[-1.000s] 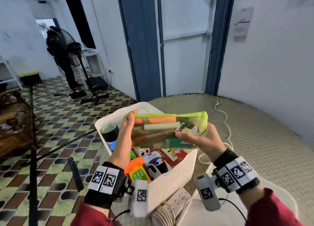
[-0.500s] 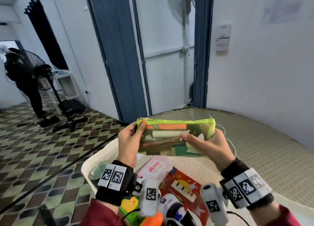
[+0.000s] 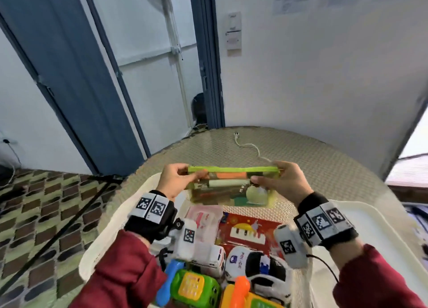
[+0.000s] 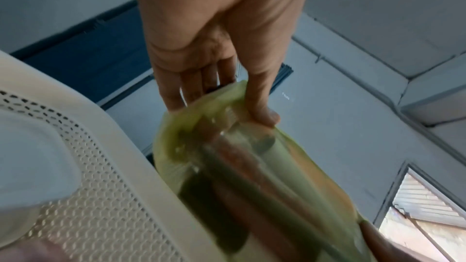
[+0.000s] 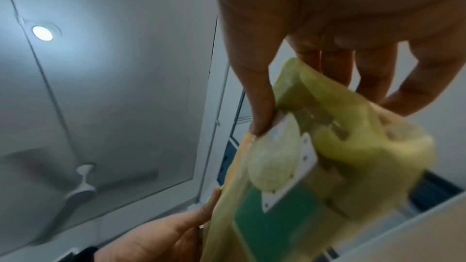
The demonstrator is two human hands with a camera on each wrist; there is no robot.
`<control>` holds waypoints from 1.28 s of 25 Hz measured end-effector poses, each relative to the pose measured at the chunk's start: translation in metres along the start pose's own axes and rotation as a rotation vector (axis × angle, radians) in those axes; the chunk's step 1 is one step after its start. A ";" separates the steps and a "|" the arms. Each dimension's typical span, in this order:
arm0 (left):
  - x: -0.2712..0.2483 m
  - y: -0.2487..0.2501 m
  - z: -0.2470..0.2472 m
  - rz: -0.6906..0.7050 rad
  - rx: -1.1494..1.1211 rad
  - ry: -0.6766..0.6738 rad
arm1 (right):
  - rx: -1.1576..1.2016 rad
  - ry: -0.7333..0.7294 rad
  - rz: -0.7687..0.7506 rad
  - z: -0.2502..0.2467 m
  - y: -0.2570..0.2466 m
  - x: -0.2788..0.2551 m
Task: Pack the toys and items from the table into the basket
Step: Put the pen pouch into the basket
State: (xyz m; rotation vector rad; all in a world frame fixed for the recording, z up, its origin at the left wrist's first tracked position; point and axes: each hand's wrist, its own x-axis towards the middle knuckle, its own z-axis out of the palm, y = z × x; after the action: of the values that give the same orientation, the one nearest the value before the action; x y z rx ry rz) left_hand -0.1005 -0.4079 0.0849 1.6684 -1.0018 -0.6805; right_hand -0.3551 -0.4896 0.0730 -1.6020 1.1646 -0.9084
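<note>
A see-through green pencil pouch [image 3: 231,185] with an orange marker and pens inside hangs upright over the far end of the white perforated basket [image 3: 129,205]. My left hand [image 3: 178,180] pinches its left top corner, thumb in front. My right hand [image 3: 280,182] pinches its right top corner. In the left wrist view the pouch [image 4: 239,166] hangs under my fingers [image 4: 262,103] beside the basket rim [image 4: 141,166]. The right wrist view shows the pouch [image 5: 327,166] pinched by thumb and fingers [image 5: 259,107]. The basket holds a police car [image 3: 254,266], a green toy phone [image 3: 194,287], a red piano card [image 3: 247,231] and a pink packet [image 3: 203,217].
The round table [image 3: 324,168] with a woven cover carries a white cable and plug [image 3: 245,145] beyond the pouch. A white tray [image 3: 375,224] lies at right. Blue door frames and a white wall stand behind; patterned floor tiles [image 3: 46,215] lie at left.
The pouch, held by both hands, has come lower and nearer over the basket's far end, and its top edge tips toward me. The view has swung right and down over the basket.
</note>
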 end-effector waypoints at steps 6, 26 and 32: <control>0.038 -0.016 0.027 -0.084 0.305 -0.298 | -0.298 0.042 0.142 -0.017 0.006 -0.004; 0.024 -0.018 0.065 0.027 0.573 -0.380 | -0.543 -0.033 0.387 -0.028 -0.006 0.008; -0.017 0.046 0.070 0.241 0.337 -0.429 | -0.309 -0.033 0.166 -0.067 -0.044 -0.024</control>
State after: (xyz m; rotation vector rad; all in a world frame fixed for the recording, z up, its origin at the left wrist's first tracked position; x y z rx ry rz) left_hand -0.1792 -0.4322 0.1067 1.6797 -1.6721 -0.7541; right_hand -0.4114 -0.4781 0.1337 -1.7247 1.4441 -0.6141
